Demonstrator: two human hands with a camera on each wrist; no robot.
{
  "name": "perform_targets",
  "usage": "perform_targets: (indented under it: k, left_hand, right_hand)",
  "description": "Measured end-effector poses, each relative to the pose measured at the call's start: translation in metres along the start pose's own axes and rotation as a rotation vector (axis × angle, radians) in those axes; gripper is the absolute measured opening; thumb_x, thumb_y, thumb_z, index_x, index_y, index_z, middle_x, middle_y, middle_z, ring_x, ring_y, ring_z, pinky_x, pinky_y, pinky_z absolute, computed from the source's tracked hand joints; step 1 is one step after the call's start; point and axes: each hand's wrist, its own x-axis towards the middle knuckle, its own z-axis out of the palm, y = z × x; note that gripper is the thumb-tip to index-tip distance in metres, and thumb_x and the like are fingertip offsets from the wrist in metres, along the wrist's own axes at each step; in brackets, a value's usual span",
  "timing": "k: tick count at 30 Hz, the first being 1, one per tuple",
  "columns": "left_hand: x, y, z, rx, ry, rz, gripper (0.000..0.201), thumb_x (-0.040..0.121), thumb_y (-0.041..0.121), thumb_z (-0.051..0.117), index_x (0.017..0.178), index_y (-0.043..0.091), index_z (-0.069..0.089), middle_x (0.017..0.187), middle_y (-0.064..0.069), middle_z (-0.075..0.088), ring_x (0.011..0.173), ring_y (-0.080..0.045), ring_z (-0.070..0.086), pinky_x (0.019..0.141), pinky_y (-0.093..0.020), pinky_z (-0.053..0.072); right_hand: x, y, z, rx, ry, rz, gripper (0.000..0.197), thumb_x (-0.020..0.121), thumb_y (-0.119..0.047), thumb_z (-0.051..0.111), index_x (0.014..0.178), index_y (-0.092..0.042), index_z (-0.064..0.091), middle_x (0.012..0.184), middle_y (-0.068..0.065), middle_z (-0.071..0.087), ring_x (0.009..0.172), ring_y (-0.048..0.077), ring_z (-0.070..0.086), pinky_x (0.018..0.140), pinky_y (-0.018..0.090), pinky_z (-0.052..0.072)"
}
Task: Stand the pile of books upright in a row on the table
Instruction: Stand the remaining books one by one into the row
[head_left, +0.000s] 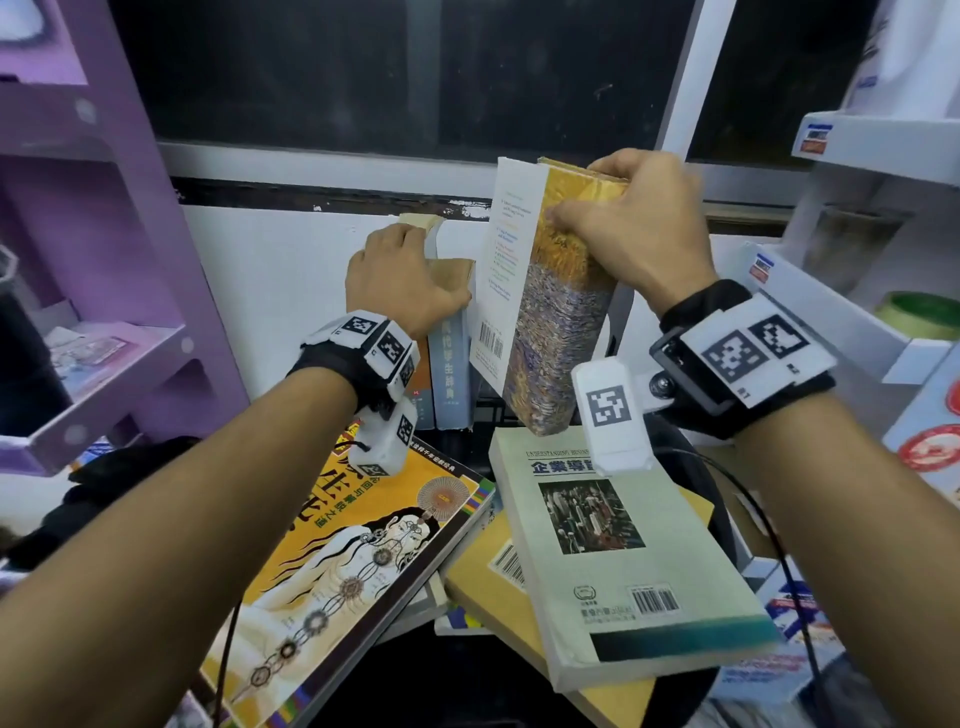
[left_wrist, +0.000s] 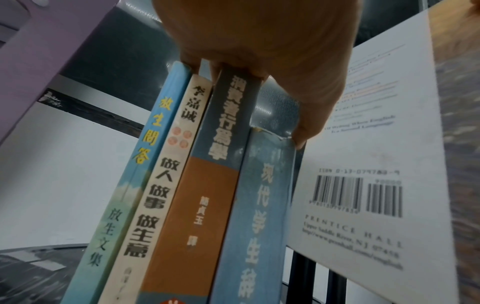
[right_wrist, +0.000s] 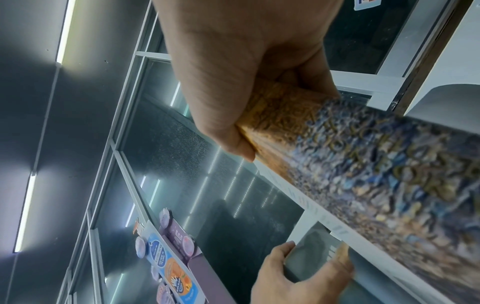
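Note:
Several books stand upright in a row (head_left: 449, 364) (left_wrist: 207, 185) against the white wall. My left hand (head_left: 410, 275) (left_wrist: 259, 41) (right_wrist: 298, 277) lies over their tops, fingers curled behind and thumb on the blue book at the right end. My right hand (head_left: 628, 228) (right_wrist: 233, 72) grips a thick painted-cover book (head_left: 561, 322) (left_wrist: 363, 164) (right_wrist: 363, 164) by its top at the spine. That book hangs tilted just right of the row, above the pile. The pile holds a pale green book (head_left: 623, 561), an orange illustrated book (head_left: 353, 561) and a yellow one (head_left: 483, 571) lying flat.
A purple shelf unit (head_left: 104, 234) stands at the left and a white shelf (head_left: 857, 260) with a green tape roll (head_left: 919, 314) at the right. A dark window (head_left: 363, 67) runs behind. A black cable (head_left: 779, 545) trails at the right.

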Motion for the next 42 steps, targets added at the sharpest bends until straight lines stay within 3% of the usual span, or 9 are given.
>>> perform_targets:
  k: [3, 11, 16, 20, 27, 34, 39, 42]
  left_hand:
    - [0.001, -0.001, 0.000, 0.004, 0.005, -0.001, 0.080, 0.075, 0.069, 0.054, 0.131, 0.013, 0.051, 0.138, -0.006, 0.051, 0.128, -0.027, 0.044, 0.100, -0.043, 0.039]
    - [0.001, -0.002, 0.002, 0.005, 0.037, 0.020, 0.077, 0.074, 0.064, 0.057, 0.132, 0.014, 0.050, 0.135, -0.006, 0.053, 0.125, -0.026, 0.047, 0.099, -0.041, 0.039]
    - [-0.001, -0.002, 0.004, -0.003, 0.052, 0.026, 0.079, 0.072, 0.062, 0.059, 0.135, 0.016, 0.048, 0.136, -0.005, 0.053, 0.126, -0.026, 0.047, 0.100, -0.040, 0.038]
    - [-0.002, -0.003, 0.005, -0.009, 0.059, 0.023, 0.077, 0.073, 0.062, 0.059, 0.134, 0.016, 0.049, 0.135, -0.006, 0.053, 0.125, -0.026, 0.047, 0.101, -0.040, 0.038]
    - [0.000, -0.002, 0.007, -0.025, 0.057, 0.027, 0.077, 0.072, 0.062, 0.059, 0.135, 0.017, 0.049, 0.134, -0.005, 0.054, 0.124, -0.026, 0.047, 0.101, -0.041, 0.038]
    - [-0.001, -0.002, 0.008, -0.018, 0.072, 0.032, 0.078, 0.072, 0.063, 0.059, 0.134, 0.017, 0.050, 0.133, -0.005, 0.054, 0.124, -0.026, 0.048, 0.101, -0.040, 0.037]
    - [-0.002, -0.002, 0.008, -0.031, 0.071, 0.035, 0.077, 0.073, 0.063, 0.061, 0.134, 0.016, 0.050, 0.133, -0.005, 0.054, 0.124, -0.027, 0.048, 0.101, -0.041, 0.037]
    - [-0.002, -0.003, 0.007, -0.026, 0.071, 0.038, 0.077, 0.074, 0.063, 0.060, 0.134, 0.016, 0.050, 0.134, -0.005, 0.054, 0.125, -0.026, 0.047, 0.101, -0.040, 0.037]
  right_hand:
    - [0.001, 0.005, 0.006, -0.017, 0.028, -0.013, 0.039, 0.074, -0.037, 0.075, 0.108, -0.020, 0.068, 0.098, -0.003, 0.065, 0.091, 0.014, 0.063, 0.077, 0.029, 0.055]
    - [0.006, 0.007, 0.027, -0.013, 0.085, 0.013, 0.037, 0.075, -0.039, 0.072, 0.108, -0.023, 0.069, 0.091, -0.007, 0.062, 0.088, 0.012, 0.059, 0.079, 0.025, 0.050]
    - [0.012, 0.011, 0.048, -0.027, 0.090, 0.070, 0.044, 0.073, -0.039, 0.069, 0.115, -0.025, 0.067, 0.099, -0.003, 0.065, 0.100, 0.020, 0.061, 0.082, 0.033, 0.053]
    - [0.015, 0.017, 0.063, -0.044, 0.092, 0.098, 0.043, 0.075, -0.034, 0.068, 0.116, -0.022, 0.066, 0.110, 0.004, 0.068, 0.105, 0.025, 0.059, 0.087, 0.031, 0.050]
    - [0.017, 0.029, 0.085, -0.068, 0.069, 0.140, 0.040, 0.077, -0.036, 0.067, 0.115, -0.021, 0.064, 0.110, 0.005, 0.068, 0.100, 0.027, 0.062, 0.074, 0.027, 0.044]
    - [0.015, 0.037, 0.099, -0.083, 0.037, 0.155, 0.040, 0.079, -0.038, 0.065, 0.114, -0.020, 0.062, 0.104, 0.006, 0.068, 0.096, 0.029, 0.062, 0.070, 0.025, 0.039]
    - [0.011, 0.038, 0.105, -0.080, 0.006, 0.160, 0.046, 0.082, -0.039, 0.064, 0.123, -0.018, 0.058, 0.114, 0.011, 0.063, 0.104, 0.033, 0.058, 0.080, 0.032, 0.046]
    - [0.009, 0.041, 0.110, -0.091, -0.012, 0.150, 0.045, 0.083, -0.040, 0.065, 0.118, -0.014, 0.057, 0.113, 0.013, 0.063, 0.103, 0.034, 0.059, 0.078, 0.032, 0.046]
